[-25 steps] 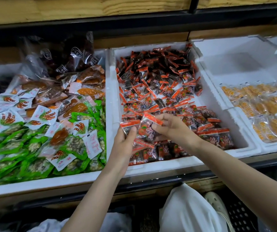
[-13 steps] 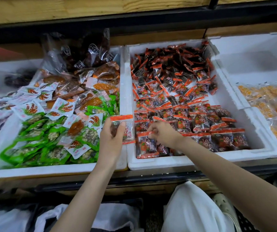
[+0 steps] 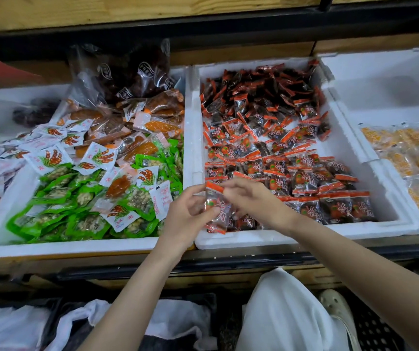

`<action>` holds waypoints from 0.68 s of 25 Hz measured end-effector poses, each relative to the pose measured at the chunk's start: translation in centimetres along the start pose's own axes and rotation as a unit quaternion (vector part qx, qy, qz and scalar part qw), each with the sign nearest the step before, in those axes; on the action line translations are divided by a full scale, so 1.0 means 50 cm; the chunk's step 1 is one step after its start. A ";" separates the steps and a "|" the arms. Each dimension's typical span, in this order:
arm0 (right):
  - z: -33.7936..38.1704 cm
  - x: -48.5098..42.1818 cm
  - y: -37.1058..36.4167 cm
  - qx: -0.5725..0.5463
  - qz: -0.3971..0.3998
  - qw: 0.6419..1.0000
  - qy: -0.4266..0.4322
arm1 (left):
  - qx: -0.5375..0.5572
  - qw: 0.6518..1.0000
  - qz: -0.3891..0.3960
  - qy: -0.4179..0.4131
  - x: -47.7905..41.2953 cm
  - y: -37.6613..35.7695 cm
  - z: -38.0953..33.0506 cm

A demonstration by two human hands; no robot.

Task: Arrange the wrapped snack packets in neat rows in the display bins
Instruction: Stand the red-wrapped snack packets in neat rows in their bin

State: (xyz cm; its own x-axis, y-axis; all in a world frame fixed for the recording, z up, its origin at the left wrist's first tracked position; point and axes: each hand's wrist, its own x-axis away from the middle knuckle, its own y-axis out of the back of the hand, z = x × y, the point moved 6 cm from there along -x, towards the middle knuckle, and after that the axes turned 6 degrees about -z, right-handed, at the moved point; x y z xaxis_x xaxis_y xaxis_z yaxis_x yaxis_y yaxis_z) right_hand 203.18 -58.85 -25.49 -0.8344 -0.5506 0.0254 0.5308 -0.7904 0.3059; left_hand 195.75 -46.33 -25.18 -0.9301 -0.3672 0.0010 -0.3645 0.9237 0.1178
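Two hands are sharing one snack packet (image 3: 215, 207) just above the front left corner of the middle bin (image 3: 254, 239), a white foam box. The packet is showing a clear wrapper with an orange-red sealed strip at each end, dark contents, an orange fruit print and red characters, and it is hanging nearly upright. The left hand (image 3: 186, 215) is curling its fingers round the packet's left side, while the right hand (image 3: 252, 198) is pinching it near the top strip. Matching packets are lying in neat rows (image 3: 329, 198) along the front of the bin, with a loose heap (image 3: 266, 102) lying behind them. Half a second back the left hand was holding the packet alone over the wall next to the left bin (image 3: 76, 248), and the right hand was down on the front row; now it is gripping the packet too.
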 end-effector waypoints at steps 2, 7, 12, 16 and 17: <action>0.000 0.014 0.017 0.050 0.013 0.999 0.000 | -0.088 0.994 -0.008 -0.056 0.002 -0.018 -0.002; -0.029 -0.013 0.139 0.214 -0.123 0.969 -0.002 | -0.336 0.910 0.056 -0.235 0.038 -0.081 0.051; -0.113 -0.043 0.092 0.327 -0.007 0.945 -0.033 | -0.480 0.805 0.041 -0.346 0.069 -0.096 0.083; -0.120 -0.052 0.072 0.322 -0.015 0.946 -0.040 | -0.472 0.810 0.065 -0.342 0.072 -0.092 0.094; -0.118 -0.051 0.072 0.332 -0.025 0.942 -0.032 | -0.471 0.812 0.069 -0.338 0.073 -0.090 0.094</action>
State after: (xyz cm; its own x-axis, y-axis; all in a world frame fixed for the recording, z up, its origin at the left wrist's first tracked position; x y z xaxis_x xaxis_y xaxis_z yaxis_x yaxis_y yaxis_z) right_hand 208.10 -61.85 -30.08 -0.8742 -0.4833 0.0464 0.2987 -0.4600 0.8362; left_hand 193.78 -51.32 -30.39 -0.8868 0.1698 -0.4298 -0.3562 0.3415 0.8698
